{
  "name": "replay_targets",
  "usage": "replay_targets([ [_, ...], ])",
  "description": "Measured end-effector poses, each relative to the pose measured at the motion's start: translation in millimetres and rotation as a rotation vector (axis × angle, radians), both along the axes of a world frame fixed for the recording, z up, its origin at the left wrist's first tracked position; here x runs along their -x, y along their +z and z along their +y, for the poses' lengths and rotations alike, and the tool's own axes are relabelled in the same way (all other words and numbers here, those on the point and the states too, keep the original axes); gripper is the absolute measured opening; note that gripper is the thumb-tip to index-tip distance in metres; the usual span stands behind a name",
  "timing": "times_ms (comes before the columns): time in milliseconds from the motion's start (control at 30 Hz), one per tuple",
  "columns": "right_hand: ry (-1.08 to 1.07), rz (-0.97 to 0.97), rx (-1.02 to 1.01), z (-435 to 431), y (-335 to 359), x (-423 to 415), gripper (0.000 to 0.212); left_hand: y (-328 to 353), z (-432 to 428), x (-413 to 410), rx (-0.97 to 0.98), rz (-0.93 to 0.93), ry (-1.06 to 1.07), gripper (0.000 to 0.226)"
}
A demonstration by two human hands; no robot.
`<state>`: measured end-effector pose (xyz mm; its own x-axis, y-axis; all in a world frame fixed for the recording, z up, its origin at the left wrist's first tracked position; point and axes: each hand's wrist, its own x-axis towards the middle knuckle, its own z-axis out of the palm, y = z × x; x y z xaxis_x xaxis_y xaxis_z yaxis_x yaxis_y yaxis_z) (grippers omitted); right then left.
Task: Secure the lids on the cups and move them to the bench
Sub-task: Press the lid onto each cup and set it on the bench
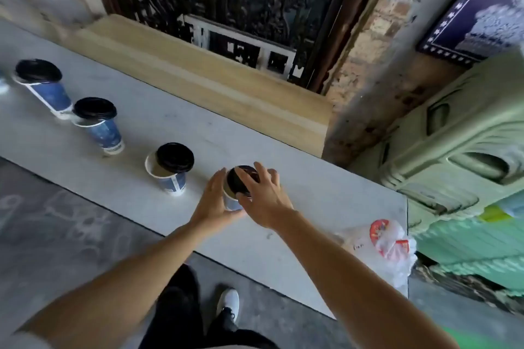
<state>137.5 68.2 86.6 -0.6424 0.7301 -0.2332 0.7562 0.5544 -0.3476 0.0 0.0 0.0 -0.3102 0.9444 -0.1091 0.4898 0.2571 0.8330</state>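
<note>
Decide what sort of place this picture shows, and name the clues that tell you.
Probably a street-side drinks stall or café front: lidded paper cups lined up on a white table, a wooden bench behind it, and a bare brick wall.

Bare arms, black trousers, one white shoe.
The left hand and right hand are bare, as are both forearms; a pale sleeve edge shows at the upper end of the left arm.
</note>
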Motion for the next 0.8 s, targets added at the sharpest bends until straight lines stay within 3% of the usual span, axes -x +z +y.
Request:
replay_targets([
  [133, -0.003, -0.008, 0.106, 9.3, -11.0, 8.2, 0.048, 4.5, 11.8, 1.5, 0.099, -0.098, 0.073, 0.11],
  [267, -0.017, 0.043, 0.12, 18.1, -11.3, 15.3, 0.048, 19.3, 17.9, -1.1, 0.094, -0.141, 0.111, 0.081],
  [367, 0.014, 0.066, 0.111, 23.9, -8.5, 17.0, 0.056, 26.7, 18.8, -3.7, 0.105, -0.148, 0.135, 0.068],
  [500, 0.064, 0.021, 0.129, 32.5, -5.4, 12.7, 0.076, 21.9, 16.2, -1.7, 0.137, -0.234, 0.13, 0.076],
  [600, 0.078, -0.014, 0.133, 36.9, -7.6, 7.5, 0.08, 8.4, 13.4, 6.2, 0.155, -0.417, 0.099, 0.071],
  [733, 0.041, 0.06, 0.293, 39.5, -10.8, 5.0, 0.081, 12.1, 11.1, 18.1, 0.209, -0.852, 0.131, 0.051],
  [800, 0.029, 0.099, 0.355, 39.1, -12.9, 3.5, 0.082, 17.4, 10.6, 18.0, 0.239, -0.985, 0.198, 0.037],
])
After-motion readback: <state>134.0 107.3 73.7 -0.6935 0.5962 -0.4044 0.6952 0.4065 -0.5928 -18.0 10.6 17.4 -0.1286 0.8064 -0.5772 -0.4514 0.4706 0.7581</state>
